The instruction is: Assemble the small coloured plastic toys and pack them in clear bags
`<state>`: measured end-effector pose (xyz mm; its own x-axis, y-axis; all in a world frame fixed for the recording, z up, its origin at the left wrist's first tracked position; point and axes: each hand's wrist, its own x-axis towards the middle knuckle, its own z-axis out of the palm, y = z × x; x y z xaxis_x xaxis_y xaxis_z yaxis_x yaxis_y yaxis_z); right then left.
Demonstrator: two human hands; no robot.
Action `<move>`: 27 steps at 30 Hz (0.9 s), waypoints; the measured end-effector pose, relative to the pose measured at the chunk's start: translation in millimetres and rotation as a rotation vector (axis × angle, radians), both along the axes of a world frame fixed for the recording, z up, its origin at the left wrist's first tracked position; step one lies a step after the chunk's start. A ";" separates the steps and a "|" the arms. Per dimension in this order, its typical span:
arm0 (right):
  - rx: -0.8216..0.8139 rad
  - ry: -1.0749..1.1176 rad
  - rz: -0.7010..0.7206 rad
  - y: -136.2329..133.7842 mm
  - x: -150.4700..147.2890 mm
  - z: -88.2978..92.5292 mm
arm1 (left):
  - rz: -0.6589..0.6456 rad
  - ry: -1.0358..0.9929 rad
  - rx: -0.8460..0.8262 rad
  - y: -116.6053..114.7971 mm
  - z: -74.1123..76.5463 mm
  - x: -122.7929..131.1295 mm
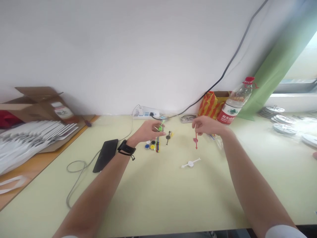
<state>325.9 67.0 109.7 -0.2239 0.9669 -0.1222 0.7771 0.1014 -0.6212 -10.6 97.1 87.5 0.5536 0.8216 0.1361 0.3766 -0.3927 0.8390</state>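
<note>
My left hand [148, 131], wearing a black watch, has its thumb and fingers around a green arrow spinner [160, 128]. Below it lie small round caps, a blue one [147, 146] and a yellow one [153, 147] among them, beside several thin coloured arrows [158, 147]. To the right of that hand is a black arrow spinner [168, 137], with a small yellow piece [172, 134] behind it. My right hand [205, 125] pinches the upper end of a red arrow spinner [195, 140], which points downward. A white arrow spinner [190, 164] lies nearer to me on the table.
A black phone [105, 155] with a grey cable lies at left. A power strip [146, 114] and glasses [188, 118] sit by the wall. A large bottle [232, 107] stands behind my right hand. Stacked discs [284, 129] are at right, white packets [37, 138] at left.
</note>
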 end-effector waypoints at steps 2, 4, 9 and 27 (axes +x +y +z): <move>0.167 0.153 -0.042 -7.3 9.7 11.3 | 0.005 0.000 0.000 -0.4 1.1 -0.7; 0.365 0.326 -0.144 -15.1 15.4 22.6 | -0.001 0.000 0.004 -0.5 1.3 -0.7; 0.694 0.613 -0.276 -25.6 -5.0 36.9 | -0.026 0.010 0.051 -1.9 -1.7 5.2; 0.472 0.170 -0.184 -22.0 -88.0 14.4 | -0.111 -0.077 0.090 -19.5 -0.4 27.6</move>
<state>237.9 45.0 124.0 -0.0243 0.9330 0.3590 0.7011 0.2719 -0.6592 17.0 77.6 87.1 0.6254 0.7385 0.2519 0.2630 -0.5034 0.8230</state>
